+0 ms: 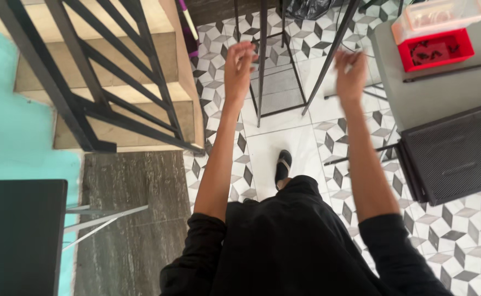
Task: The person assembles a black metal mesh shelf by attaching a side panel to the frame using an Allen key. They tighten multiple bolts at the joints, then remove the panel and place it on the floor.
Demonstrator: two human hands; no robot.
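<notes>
**Reaching toward a black metal frame**

Reaching forward, both bare hands are stretched out over a patterned tile floor [284, 142], arms extended from black sleeves. The left hand [238, 64] is just beside a vertical bar of the black metal frame [262, 60], its fingers loosely curled and blurred; whether they touch the bar cannot be told. The right hand [351, 70] hangs near a slanted leg of the same frame, fingers drooping and relaxed, grasping nothing that can be seen. The frame stands on the floor between the two hands, its lower rails forming a rectangle on the tiles.

At the left side of the floor a wooden staircase [114, 87] rises behind a black railing [87, 82]. At the right, a grey table [432, 93] carries a red box [436, 50] near its far edge, with a clear lid tilted above it. A black mesh panel [454, 153] leans at the near edge of that table. One black shoe [282, 166] shows on the tiles below the person's dark clothing. A black surface [18, 235] fills the lower left corner.
</notes>
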